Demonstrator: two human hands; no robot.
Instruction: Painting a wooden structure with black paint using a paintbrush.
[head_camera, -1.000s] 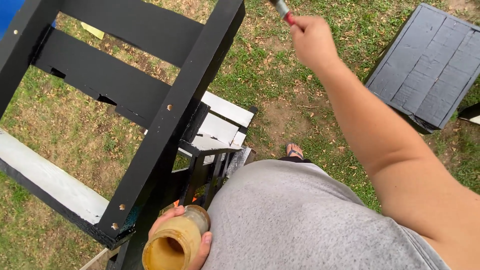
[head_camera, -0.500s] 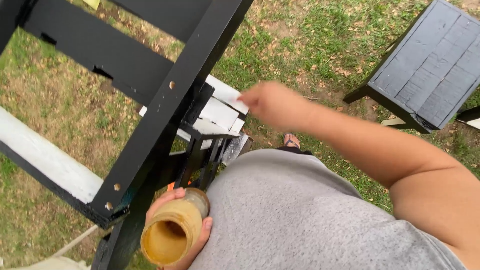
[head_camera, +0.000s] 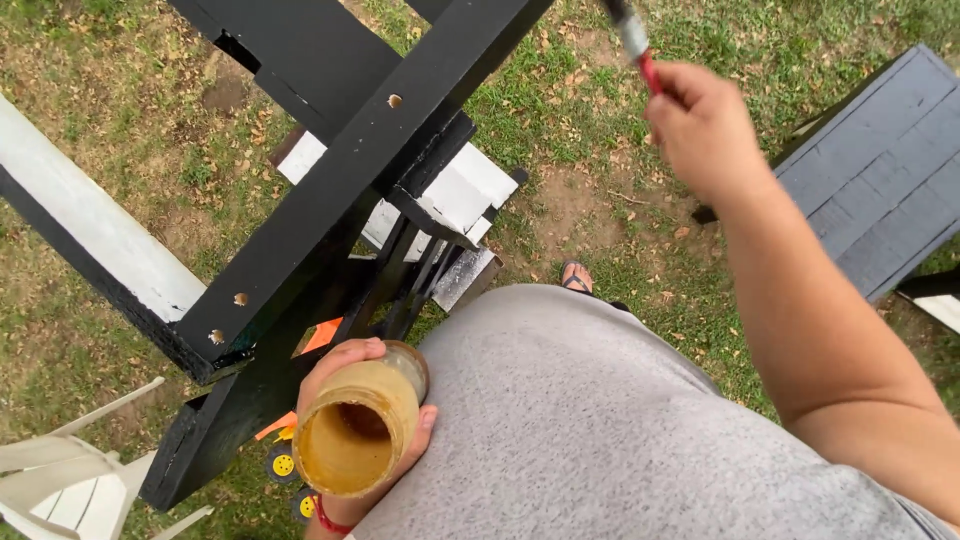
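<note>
1. Since half a second ago my right hand (head_camera: 700, 125) has swung from low near the black frame back up to the top of the view, and the camera has shifted a little.
2. Right hand is closed around a thin paintbrush with a red handle and silver ferrule (head_camera: 635, 40); bristles are cut off by the frame edge, so I cannot tell how loaded they are.
3. Left hand (head_camera: 345, 400) is wrapped around a round yellowish-brown jar, open at the top (head_camera: 350, 435), held low against my grey shirt (head_camera: 600, 430), just beside the frame.
4. Black-painted wooden beam frame with bolt holes (head_camera: 330, 210) runs diagonally in front of me; a white unpainted plank (head_camera: 90, 235) sits on its left side.
5. Grey slatted panel (head_camera: 880, 170) lies on the grass (head_camera: 590, 110) at right, well apart; a white plastic chair (head_camera: 60, 480) is at bottom left.
6. Risk, as I judge it: the jar is tilted toward the camera with its mouth open, so contents could slop onto the shirt; a raised brush could drip on arm or grass.
</note>
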